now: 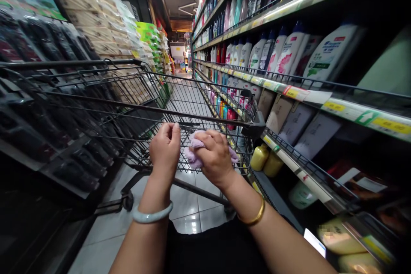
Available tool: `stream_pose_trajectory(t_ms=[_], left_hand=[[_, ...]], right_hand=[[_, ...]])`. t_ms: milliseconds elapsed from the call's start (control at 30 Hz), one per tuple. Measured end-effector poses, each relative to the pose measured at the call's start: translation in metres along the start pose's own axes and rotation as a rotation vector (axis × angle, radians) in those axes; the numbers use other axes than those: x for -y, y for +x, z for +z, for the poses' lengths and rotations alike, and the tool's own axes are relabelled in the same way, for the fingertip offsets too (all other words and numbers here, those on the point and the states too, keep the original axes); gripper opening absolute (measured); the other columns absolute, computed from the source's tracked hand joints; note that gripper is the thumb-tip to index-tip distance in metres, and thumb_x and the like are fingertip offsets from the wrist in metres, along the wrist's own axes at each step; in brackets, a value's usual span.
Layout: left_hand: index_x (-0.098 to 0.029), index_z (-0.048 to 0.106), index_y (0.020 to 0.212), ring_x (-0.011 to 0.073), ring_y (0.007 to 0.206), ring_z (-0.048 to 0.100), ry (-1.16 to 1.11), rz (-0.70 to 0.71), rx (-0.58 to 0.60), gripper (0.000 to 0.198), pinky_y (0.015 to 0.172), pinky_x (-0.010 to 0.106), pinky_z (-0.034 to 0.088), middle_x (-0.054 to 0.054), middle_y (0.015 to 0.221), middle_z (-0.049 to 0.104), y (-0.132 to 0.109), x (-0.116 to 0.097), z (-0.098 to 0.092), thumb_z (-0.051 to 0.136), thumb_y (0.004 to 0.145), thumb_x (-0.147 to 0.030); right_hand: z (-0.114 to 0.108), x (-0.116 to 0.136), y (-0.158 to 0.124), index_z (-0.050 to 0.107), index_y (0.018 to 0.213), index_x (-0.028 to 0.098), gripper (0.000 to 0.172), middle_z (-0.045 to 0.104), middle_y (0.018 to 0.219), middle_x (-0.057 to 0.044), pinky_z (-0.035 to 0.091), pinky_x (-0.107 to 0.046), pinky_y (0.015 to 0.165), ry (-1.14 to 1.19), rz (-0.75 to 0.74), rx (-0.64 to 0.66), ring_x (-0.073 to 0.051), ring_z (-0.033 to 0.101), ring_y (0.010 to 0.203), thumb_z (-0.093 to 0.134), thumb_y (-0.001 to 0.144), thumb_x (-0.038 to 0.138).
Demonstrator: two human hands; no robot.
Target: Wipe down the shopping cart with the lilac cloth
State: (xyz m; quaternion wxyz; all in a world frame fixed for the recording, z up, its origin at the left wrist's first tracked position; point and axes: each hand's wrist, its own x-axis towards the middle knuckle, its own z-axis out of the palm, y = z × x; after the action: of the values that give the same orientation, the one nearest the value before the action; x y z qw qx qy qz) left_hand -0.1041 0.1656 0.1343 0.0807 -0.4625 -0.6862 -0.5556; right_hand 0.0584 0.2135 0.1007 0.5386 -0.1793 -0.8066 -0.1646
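Observation:
My right hand (215, 154) grips a bunched lilac cloth (194, 160), which bulges out between the thumb and fingers and at the far side of the palm. Beside it, a little to the left, my left hand (165, 145) is closed in a fist with the thumb uppermost, and nothing shows in it. Both hands are in front of a dark wire shopping cart (205, 116), which stands across the aisle and is seen through its mesh. Whether either hand touches the cart is unclear.
Shelves on the right hold white shampoo bottles (290, 53), boxes and yellow bottles (259, 157), with a price rail (321, 98) along the edge. Stacked paper packs (96, 13) and hanging dark packages (48, 137) line the left. The tiled floor (189, 218) runs down the aisle.

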Motion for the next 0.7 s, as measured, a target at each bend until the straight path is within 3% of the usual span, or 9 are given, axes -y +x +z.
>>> stream_pose_trajectory(t_ms=[100, 200, 333, 433, 533, 700], left_hand=[[-0.024, 0.067, 0.093, 0.0210, 0.073, 0.060, 0.013, -0.014, 0.028, 0.032, 0.071, 0.032, 0.039, 0.002, 0.079, 0.069, -0.005, -0.005, 0.007, 0.053, 0.099, -0.052], [-0.024, 0.069, 0.094, 0.0205, 0.071, 0.061, -0.018, -0.009, 0.015, 0.033, 0.071, 0.032, 0.040, 0.002, 0.075, 0.067, -0.008, -0.005, 0.011, 0.053, 0.100, -0.053], [-0.025, 0.073, 0.116, 0.0193, 0.066, 0.062, -0.127, -0.030, 0.011, 0.036, 0.066, 0.030, 0.042, 0.000, 0.074, 0.067, -0.007, 0.000, 0.015, 0.055, 0.101, -0.053], [-0.027, 0.074, 0.125, 0.0193, 0.066, 0.062, -0.100, -0.016, 0.135, 0.039, 0.064, 0.029, 0.041, 0.000, 0.076, 0.070, -0.005, 0.005, 0.018, 0.057, 0.101, -0.052], [-0.028, 0.074, 0.121, 0.0208, 0.071, 0.065, -0.057, 0.025, 0.259, 0.038, 0.067, 0.030, 0.042, 0.001, 0.083, 0.074, -0.002, 0.007, 0.023, 0.056, 0.101, -0.054], [-0.027, 0.068, 0.096, 0.0210, 0.072, 0.064, -0.062, 0.035, 0.243, 0.041, 0.067, 0.030, 0.042, 0.001, 0.075, 0.070, 0.005, 0.009, 0.024, 0.048, 0.102, -0.062]], right_hand=[[-0.012, -0.007, 0.007, 0.083, 0.104, 0.031, 0.016, 0.076, 0.129, -0.004, 0.043, -0.042, 0.106, -0.027, 0.078, -0.101, -0.026, 0.055, 0.127, 0.067, 0.104, 0.028], [-0.008, -0.012, 0.006, 0.083, 0.099, 0.030, 0.015, 0.078, 0.126, -0.003, 0.043, -0.042, 0.103, -0.067, 0.075, -0.136, -0.026, 0.055, 0.123, 0.068, 0.104, 0.028], [0.012, -0.007, -0.009, 0.082, 0.096, 0.030, 0.012, 0.080, 0.126, 0.000, 0.041, -0.039, 0.102, -0.040, -0.021, 0.003, -0.023, 0.054, 0.122, 0.071, 0.102, 0.027], [0.012, -0.006, -0.011, 0.083, 0.104, 0.032, 0.014, 0.079, 0.128, -0.001, 0.041, -0.038, 0.103, -0.014, 0.005, 0.056, -0.024, 0.053, 0.124, 0.070, 0.103, 0.026], [0.004, -0.012, -0.008, 0.083, 0.108, 0.032, 0.016, 0.077, 0.130, -0.004, 0.041, -0.041, 0.106, -0.035, 0.059, -0.008, -0.026, 0.052, 0.127, 0.069, 0.103, 0.028], [0.011, -0.012, -0.011, 0.082, 0.099, 0.031, 0.011, 0.077, 0.129, -0.001, 0.041, -0.040, 0.102, -0.101, -0.008, 0.005, -0.025, 0.053, 0.124, 0.072, 0.101, 0.026]])
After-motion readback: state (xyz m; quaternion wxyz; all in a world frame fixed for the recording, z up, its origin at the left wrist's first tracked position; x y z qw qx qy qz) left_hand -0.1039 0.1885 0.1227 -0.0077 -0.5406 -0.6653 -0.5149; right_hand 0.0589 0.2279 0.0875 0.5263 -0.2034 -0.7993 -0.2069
